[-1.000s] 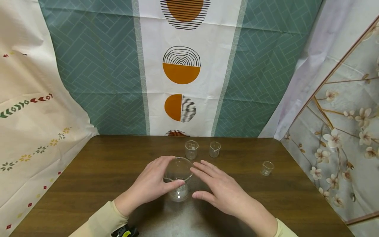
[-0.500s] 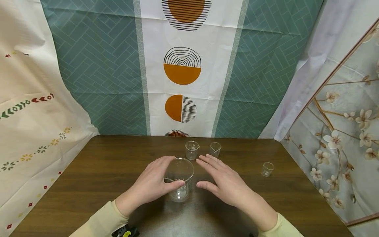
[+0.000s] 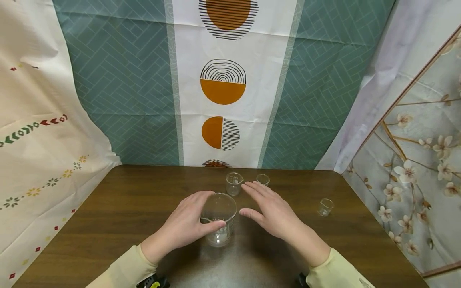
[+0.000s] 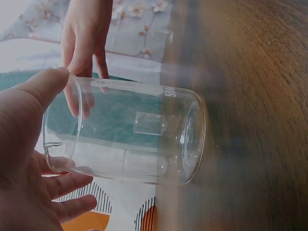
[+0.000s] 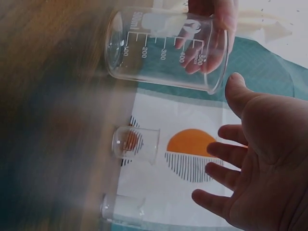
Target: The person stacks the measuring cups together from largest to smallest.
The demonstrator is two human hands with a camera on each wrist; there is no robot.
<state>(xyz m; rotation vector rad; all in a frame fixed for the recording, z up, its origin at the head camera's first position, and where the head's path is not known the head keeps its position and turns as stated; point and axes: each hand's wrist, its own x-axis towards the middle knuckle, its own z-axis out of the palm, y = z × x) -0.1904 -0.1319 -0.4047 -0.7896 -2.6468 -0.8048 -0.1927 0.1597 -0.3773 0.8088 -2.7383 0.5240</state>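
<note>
Pulling away from the rim since 1 second ago, right hand (image 3: 271,214) sits apart, fingers spread. Left hand (image 3: 188,216) stays clamped on the rim of the large clear-glass cylindrical beaker (image 3: 227,211), upright on brown wooden desk (image 3: 144,200), well inside its edges, wide wood stretch leftward. White 500ml scale, pouring lip.
</note>
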